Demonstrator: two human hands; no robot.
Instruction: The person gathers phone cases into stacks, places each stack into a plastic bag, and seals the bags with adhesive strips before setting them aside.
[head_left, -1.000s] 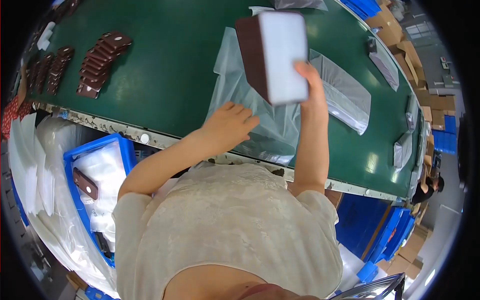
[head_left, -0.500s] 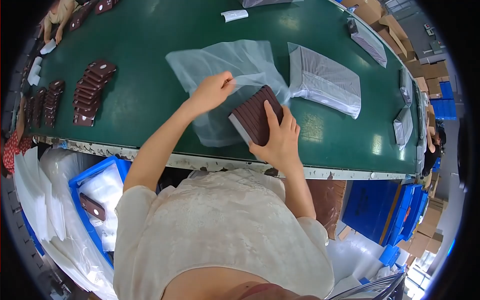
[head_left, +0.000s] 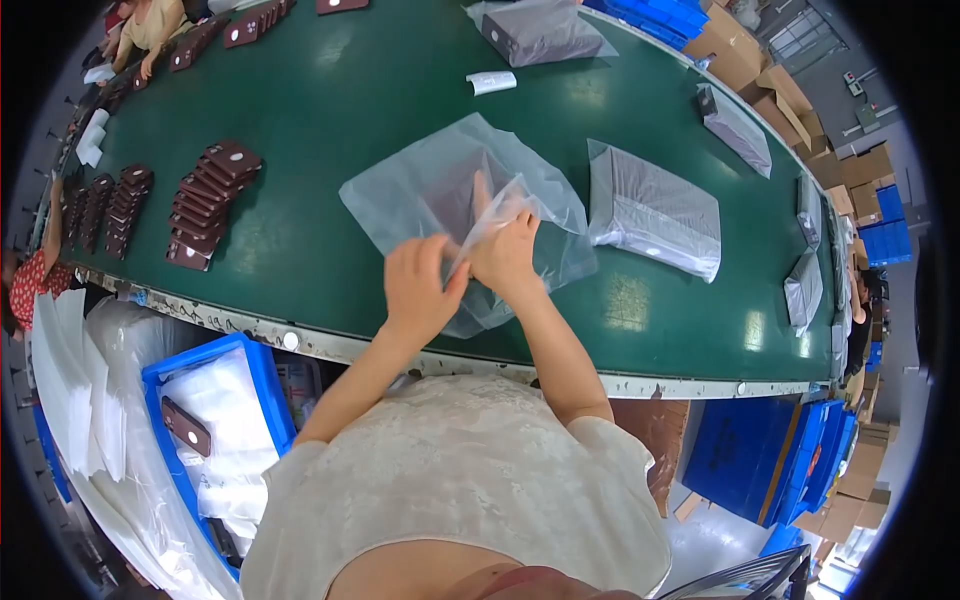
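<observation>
A clear plastic bag lies spread on the green table in front of me. Through its film shows a stack of dark brown phone cases, blurred by the plastic. My left hand pinches the bag's near edge between thumb and fingers. Partly inside the bag's mouth is my right hand, its index finger stretched along the stack and its other fingers bent. The film covers part of that hand, and its thumb is hidden. Just to the right lies a filled bag of cases.
Fanned rows of brown phone cases stand at the left on the green table. More filled bags lie at the back and right. A white paper piece is near the back. Below the left edge sits a blue crate. Co-workers are at the far left.
The stack of phone cases has gone from beside the bag's mouth into the bag with my right hand. My left hand has come down to the near edge. The view has shifted slightly.
</observation>
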